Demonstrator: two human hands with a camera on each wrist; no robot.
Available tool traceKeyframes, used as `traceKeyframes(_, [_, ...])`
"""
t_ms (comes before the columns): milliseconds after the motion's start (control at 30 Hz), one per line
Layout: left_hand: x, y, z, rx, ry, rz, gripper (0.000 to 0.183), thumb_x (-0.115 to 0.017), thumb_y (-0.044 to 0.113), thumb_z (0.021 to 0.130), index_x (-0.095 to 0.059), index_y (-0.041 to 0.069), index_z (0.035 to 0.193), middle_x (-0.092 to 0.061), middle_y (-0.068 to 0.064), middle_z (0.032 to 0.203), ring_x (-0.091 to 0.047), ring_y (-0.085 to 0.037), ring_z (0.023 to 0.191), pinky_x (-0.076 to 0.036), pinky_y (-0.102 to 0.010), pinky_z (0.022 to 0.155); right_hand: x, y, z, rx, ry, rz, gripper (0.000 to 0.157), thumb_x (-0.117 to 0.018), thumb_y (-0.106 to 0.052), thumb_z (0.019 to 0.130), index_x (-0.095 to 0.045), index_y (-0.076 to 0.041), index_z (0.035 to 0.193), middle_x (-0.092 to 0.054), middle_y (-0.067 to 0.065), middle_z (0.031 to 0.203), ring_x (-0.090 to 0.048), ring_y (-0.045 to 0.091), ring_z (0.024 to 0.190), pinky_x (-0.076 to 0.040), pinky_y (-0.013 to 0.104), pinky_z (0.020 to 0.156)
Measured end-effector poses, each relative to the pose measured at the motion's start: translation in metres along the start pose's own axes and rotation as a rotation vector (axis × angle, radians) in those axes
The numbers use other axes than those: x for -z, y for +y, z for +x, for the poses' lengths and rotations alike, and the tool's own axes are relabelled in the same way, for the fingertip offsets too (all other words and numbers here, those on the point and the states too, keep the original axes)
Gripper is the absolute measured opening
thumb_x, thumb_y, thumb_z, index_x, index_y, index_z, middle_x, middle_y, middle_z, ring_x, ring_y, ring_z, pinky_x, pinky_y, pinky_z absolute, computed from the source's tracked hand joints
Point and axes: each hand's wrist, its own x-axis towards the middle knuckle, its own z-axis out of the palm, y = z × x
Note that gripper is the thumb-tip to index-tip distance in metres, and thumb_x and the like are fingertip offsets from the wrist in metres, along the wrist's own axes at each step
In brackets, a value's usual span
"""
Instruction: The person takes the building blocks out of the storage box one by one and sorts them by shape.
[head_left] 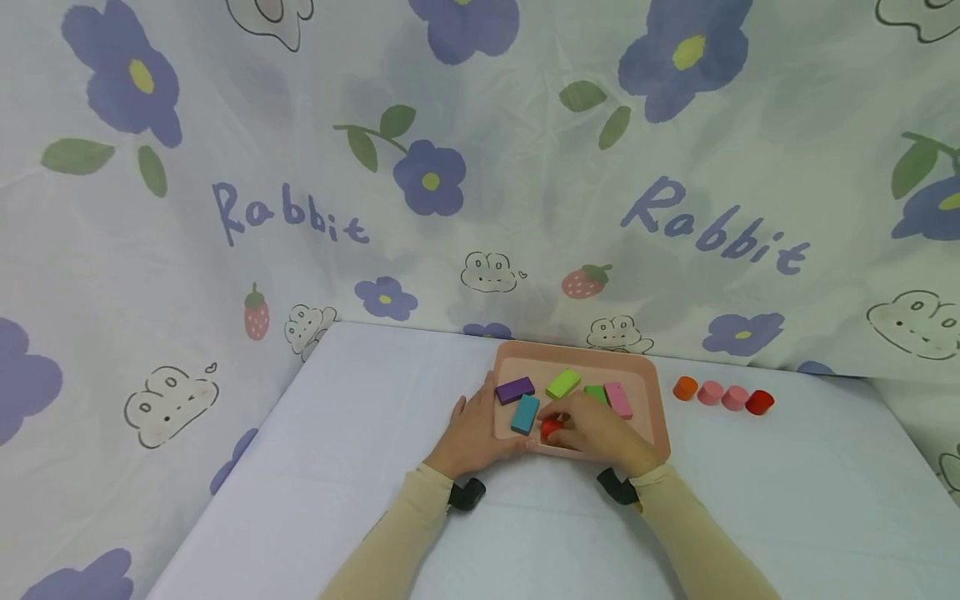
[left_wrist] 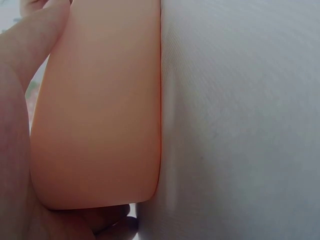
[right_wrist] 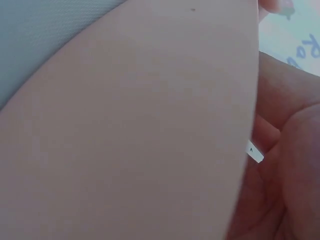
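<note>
Head camera view: a bare right hand (head_left: pixel 600 425) is reaching into a peach, round-cornered, smooth-walled tray (head_left: pixel 577 352), its thumb and fingers pinching a small red rounded piece (head_left: pixel 551 428) inside, close to the near wall; whether that piece is resting on the tray floor, I cannot tell. A bare left hand (head_left: pixel 474 433) is gripping the tray's near left corner, thumb along the near side and fingers against the left wall. The step in hand seems to be handling the red piece while bracing the tray; whether it is being set down or picked up is staying unclear, and the next move is probably calling for a steady pinch and a straight path past the neighbours. A blue rectangular block (head_left: pixel 525 414) is lying just beside the red piece and is crowding it most, with a purple rectangular block (head_left: pixel 515 390), a lime rectangular block (head_left: pixel 563 384) and a pink rectangular block (head_left: pixel 618 401) lying farther off; the right hand is partly hiding a green block (head_left: pixel 596 393). Outside, an orange cylinder (head_left: pixel 685 388), two pink cylinders (head_left: pixel 710 392) and a red cylinder (head_left: pixel 760 402) are standing in a row right of the tray, while the tray wall is filling much of both wrist views
</note>
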Motion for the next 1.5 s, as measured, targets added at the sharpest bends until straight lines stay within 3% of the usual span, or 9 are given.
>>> traceKeyframes(267, [-0.001,-0.001,0.0,0.002,0.009,0.008,0.128,-0.066,0.077,0.076,-0.004,0.004,0.161,-0.026,-0.015,0.164,-0.029,-0.031,0.149,-0.011,-0.06,0.12,0.003,-0.002,-0.006,-0.079,0.079,-0.014,0.026,-0.079,-0.016,0.087,-0.076,-0.014,0.113,-0.068,-0.01,0.095,-0.057,0.014,0.088,-0.054,0.031,0.078])
traceKeyframes(467, [-0.002,-0.002,0.001,0.008,0.01,0.025,0.127,-0.067,0.075,0.077,-0.003,0.004,0.161,-0.027,-0.016,0.163,-0.03,-0.031,0.148,-0.012,-0.06,0.12,0.004,0.003,-0.012,-0.138,0.144,-0.015,0.035,-0.081,-0.023,0.088,-0.074,-0.015,0.12,-0.065,-0.008,0.099,-0.057,0.016,0.093,-0.054,0.031,0.08])
traceKeyframes(733, [-0.002,-0.001,0.002,0.005,0.01,0.019,0.128,-0.068,0.075,0.076,-0.004,0.004,0.161,-0.027,-0.017,0.163,-0.029,-0.032,0.149,-0.012,-0.06,0.12,0.007,0.011,-0.022,-0.103,0.214,-0.029,0.038,-0.079,-0.023,0.089,-0.072,-0.012,0.125,-0.067,-0.004,0.108,-0.057,0.019,0.096,-0.055,0.038,0.085])
traceKeyframes(1000, [-0.002,0.0,0.002,0.011,0.012,0.018,0.129,-0.069,0.076,0.075,-0.004,0.005,0.162,-0.025,-0.016,0.164,-0.028,-0.031,0.149,-0.01,-0.059,0.12,0.015,0.022,-0.03,-0.131,0.24,-0.054,0.039,-0.079,-0.026,0.089,-0.072,-0.012,0.124,-0.069,0.0,0.115,-0.058,0.024,0.11,-0.054,0.047,0.094])
traceKeyframes(1200, [-0.001,0.001,0.001,0.009,0.011,0.013,0.129,-0.069,0.075,0.075,-0.004,0.005,0.162,-0.024,-0.016,0.164,-0.028,-0.03,0.15,-0.01,-0.059,0.121,0.021,0.027,-0.037,-0.135,0.256,-0.039,0.04,-0.08,-0.022,0.088,-0.071,-0.007,0.124,-0.069,0.002,0.11,-0.057,0.026,0.103,-0.056,0.044,0.086])
traceKeyframes(1500, [-0.001,0.002,0.0,0.001,0.017,0.008,0.129,-0.071,0.072,0.076,-0.003,0.004,0.161,-0.024,-0.017,0.164,-0.027,-0.03,0.15,-0.01,-0.059,0.12,0.032,0.03,-0.048,-0.176,0.326,-0.063,0.033,-0.08,-0.019,0.088,-0.073,-0.01,0.118,-0.069,0.003,0.105,-0.058,0.023,0.09,-0.055,0.042,0.079])
